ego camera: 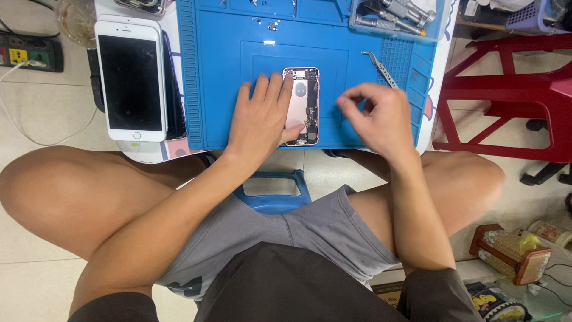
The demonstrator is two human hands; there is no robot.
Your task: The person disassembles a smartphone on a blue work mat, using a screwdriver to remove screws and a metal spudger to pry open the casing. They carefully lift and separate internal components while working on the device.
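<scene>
A: Scanning from 9 o'clock: white smartphone [131,80] lies face-up, screen dark, off the left edge of the blue repair mat [220,89].

B: Left hand [261,116]?

A: Flat, fingers spread a little, pressing the opened rose-gold phone housing [305,101] onto the mat at centre. Palm covers the housing's left side; internals exposed on the right.

B: Right hand [378,116]?

A: At 3 o'clock of the housing, just beside it, hovering. Fingers curled, thumb and forefinger pinched narrow; whether a small part sits between them, cannot tell.

B: Further right?

A: Tweezers [380,68] at 1 o'clock on the mat, untouched. Screwdrivers [396,16] in the tray beyond. Red plastic stool [506,95] far right.
</scene>
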